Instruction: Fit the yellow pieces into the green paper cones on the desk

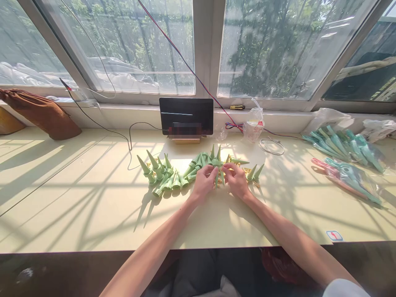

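My left hand (204, 181) and my right hand (237, 180) meet over the middle of the table, fingers pinched. Each hand has a green plastic spike at its fingertips; the left hand's spike (216, 182) and the right hand's spike (222, 176) point downward. How they are gripped is partly hidden by the fingers. Left of my hands lies a group of green cone-shaped spikes (168, 181), some upright, others on their sides. More spikes (194, 165) are heaped just behind my left hand. Two upright spikes (255, 174) stand right of my right hand, among small yellow pieces (247, 170).
A dark tablet (187, 117) on a stand faces me at the back. Beside it are a plastic bag (253, 128) and a coiled white cable (272, 147). Bagged teal and pink clips (346, 177) lie at right. A brown drawstring pouch (46, 115) rests at far left.
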{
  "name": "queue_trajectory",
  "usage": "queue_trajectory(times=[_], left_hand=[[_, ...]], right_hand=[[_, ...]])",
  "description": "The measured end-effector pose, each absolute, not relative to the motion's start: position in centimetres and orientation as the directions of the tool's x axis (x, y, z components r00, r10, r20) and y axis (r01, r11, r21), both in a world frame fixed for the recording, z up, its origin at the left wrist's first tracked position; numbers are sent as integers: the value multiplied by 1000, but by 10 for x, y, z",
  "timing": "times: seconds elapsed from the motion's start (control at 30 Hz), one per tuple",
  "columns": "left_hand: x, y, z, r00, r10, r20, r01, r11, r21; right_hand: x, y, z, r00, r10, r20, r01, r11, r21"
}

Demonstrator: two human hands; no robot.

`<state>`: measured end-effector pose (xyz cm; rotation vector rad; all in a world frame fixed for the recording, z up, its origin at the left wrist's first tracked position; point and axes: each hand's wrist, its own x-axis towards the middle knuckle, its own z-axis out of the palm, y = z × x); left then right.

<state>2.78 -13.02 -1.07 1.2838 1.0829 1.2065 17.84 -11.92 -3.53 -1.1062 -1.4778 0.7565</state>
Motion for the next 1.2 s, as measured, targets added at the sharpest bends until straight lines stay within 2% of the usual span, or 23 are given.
queue_trajectory(times=[0.27,0.7,1.0,1.2], left_hand=[[26,-130,-12,119,988,100,-26,-98,995],[28,-129,-18,106,979,174,-24,-172,985],[29,-131,-16,102,972,210,40,-215,976],[29,-130,-13,77,977,201,13,-203,979]], right_hand=[[177,-119,-32,25,945,325,157,317,-935],[177,-114,-30,-30,990,135,-183,127,-975],[173,-116,-29,-126,992,11,-270,-23,-963],[173,-117,-28,-181,983,33,-234,-10,-972]])
